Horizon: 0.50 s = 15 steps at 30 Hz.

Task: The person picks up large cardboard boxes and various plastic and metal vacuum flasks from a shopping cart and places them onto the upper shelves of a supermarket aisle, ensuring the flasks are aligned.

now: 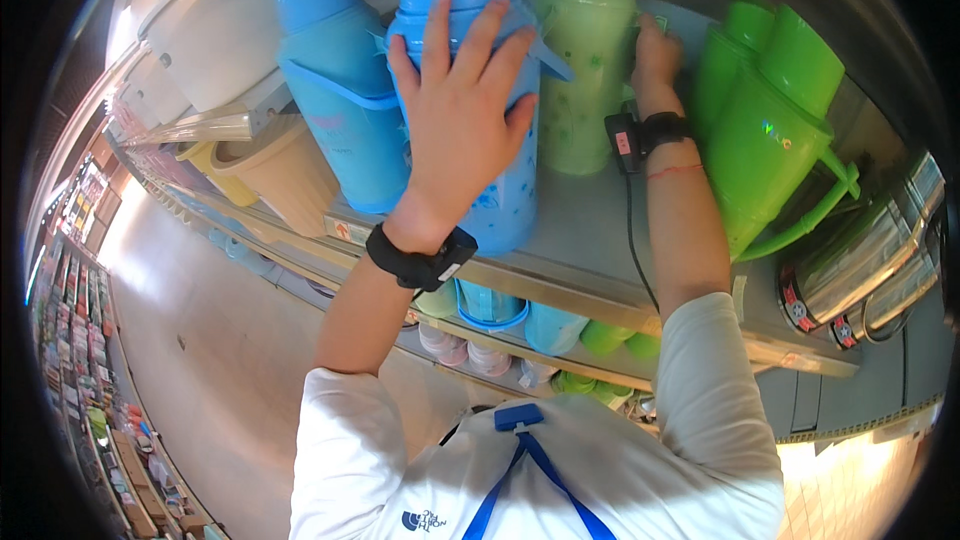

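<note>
My left hand [465,90] lies spread over the upper front of a blue thermos flask [510,195], its palm and fingers against the shoulder below the lid. A lighter blue thermos flask [341,142] with a handle stands to its left. My right hand [658,52] reaches deeper into the shelf, beside a pale green flowered thermos flask [581,82], its fingers curled by a green part that may be a handle; the grip itself is partly hidden. Bright green thermos flasks [757,127] stand right of my right forearm.
The flasks stand on a grey metal shelf [577,240]. Beige plastic bins [281,172] and a white tub [217,37] are at the left, shiny metal containers [855,262] at the right. Lower shelves hold more vessels [491,304]. Left of the aisle floor [202,330] is another stocked shelf.
</note>
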Each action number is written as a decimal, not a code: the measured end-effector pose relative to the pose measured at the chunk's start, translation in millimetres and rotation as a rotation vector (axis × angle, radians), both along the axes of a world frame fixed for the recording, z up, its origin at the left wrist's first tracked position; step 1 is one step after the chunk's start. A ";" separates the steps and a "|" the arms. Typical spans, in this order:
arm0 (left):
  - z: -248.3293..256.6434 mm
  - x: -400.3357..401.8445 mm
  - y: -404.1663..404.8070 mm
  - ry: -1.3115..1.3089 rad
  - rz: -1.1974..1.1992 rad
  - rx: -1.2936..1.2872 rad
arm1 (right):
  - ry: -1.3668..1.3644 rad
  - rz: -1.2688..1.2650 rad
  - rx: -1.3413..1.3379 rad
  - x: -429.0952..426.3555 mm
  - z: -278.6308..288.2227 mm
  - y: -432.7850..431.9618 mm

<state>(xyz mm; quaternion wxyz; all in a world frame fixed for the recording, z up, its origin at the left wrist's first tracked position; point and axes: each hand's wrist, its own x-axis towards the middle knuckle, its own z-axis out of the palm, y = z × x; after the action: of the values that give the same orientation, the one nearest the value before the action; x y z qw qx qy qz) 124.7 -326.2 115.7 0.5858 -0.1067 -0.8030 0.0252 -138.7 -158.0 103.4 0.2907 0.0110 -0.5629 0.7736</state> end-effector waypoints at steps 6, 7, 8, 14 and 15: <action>-3.2 -8.0 -2.3 0.049 0.037 0.001 | 0.014 -0.157 0.109 43.8 1.3 28.6; -3.8 -8.5 -2.5 0.047 0.021 0.002 | 0.028 -0.155 0.092 52.4 2.3 31.2; -5.0 -8.6 -3.4 0.046 0.025 0.001 | 0.026 -0.170 0.093 57.6 -0.7 34.6; -6.0 -9.5 -13.0 0.041 -0.050 0.025 | 0.037 -0.066 -0.023 108.9 11.1 39.4; -5.3 -9.1 -13.6 0.028 -0.056 0.023 | 0.004 -0.068 0.011 114.8 11.0 40.2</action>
<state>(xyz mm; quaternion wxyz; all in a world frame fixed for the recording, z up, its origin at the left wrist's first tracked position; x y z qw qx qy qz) 115.6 -339.8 110.5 0.5986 -0.1222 -0.7917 0.0012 -23.9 -117.8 114.4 0.3180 -0.0049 -0.5667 0.7600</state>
